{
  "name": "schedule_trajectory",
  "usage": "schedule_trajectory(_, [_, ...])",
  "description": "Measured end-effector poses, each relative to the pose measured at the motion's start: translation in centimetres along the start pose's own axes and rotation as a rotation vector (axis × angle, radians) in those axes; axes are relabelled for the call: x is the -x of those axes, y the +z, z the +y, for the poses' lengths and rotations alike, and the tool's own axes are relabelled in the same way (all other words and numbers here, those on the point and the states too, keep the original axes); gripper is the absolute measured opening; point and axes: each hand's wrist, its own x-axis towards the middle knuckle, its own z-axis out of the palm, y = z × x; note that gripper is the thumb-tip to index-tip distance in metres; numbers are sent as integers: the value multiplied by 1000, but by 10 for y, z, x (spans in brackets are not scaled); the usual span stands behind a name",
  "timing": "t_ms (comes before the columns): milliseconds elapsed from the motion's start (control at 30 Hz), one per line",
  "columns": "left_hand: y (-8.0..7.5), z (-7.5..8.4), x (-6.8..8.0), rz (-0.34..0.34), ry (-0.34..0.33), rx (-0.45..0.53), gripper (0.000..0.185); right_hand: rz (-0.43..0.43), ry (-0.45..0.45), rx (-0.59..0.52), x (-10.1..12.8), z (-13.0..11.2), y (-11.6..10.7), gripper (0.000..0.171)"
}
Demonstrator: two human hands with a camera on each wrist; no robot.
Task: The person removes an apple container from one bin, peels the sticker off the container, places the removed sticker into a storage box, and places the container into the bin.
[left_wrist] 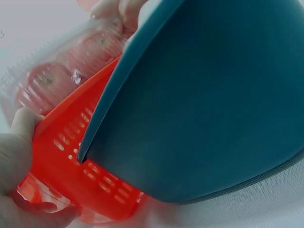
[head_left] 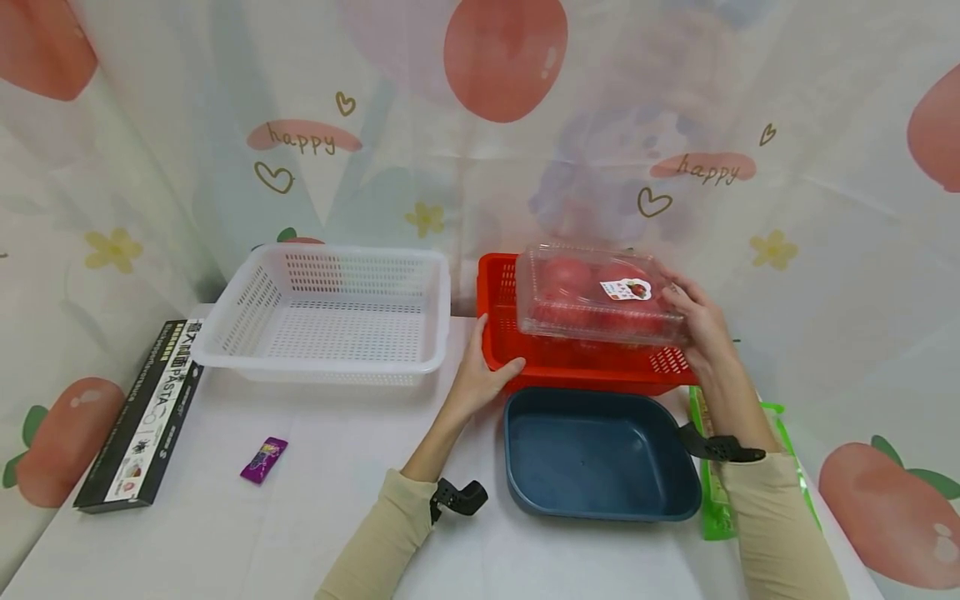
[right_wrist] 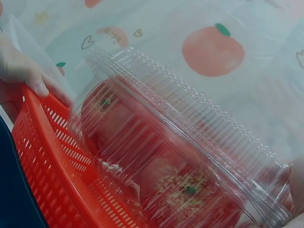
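A clear plastic clamshell box of tomatoes [head_left: 592,296] hangs over the red basket [head_left: 502,342], held at its right end by my right hand [head_left: 693,321]. In the right wrist view the clamshell box [right_wrist: 175,156] fills the frame above the red basket's slotted wall [right_wrist: 47,161]. My left hand [head_left: 483,375] grips the red basket's front left corner, thumb over the rim. In the left wrist view the left hand [left_wrist: 19,161] clasps the red basket [left_wrist: 80,175], with the tomatoes [left_wrist: 52,78] behind.
A dark blue tray [head_left: 596,454] lies just in front of the red basket. A white slotted basket [head_left: 330,312] stands to the left. A black pasta box [head_left: 142,417] and a small purple packet [head_left: 264,458] lie at the left; a green packet [head_left: 716,500] lies under my right forearm.
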Motion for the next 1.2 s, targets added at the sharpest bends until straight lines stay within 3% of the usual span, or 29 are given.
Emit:
schedule_trajectory(300, [0,-2,0,-1,-5,17,100,-39,13,-52,15,0,-7,48])
schedule_trajectory(467, [0,-2,0,3,-28,8,101,1,8,-21,28,1,-6,52])
schedule_trajectory(667, [-1,-3,-1,-1,-2,10,101,41,-16,-14,41,6,-3,56])
schedule_trajectory(967, [2,-1,0,-13,-3,-1,101,77,-84,-48,59,9,-4,48])
schedule_trajectory(1200, [1,0,1,3,-21,-16,100,35,-114,-78,65,6,-5,42])
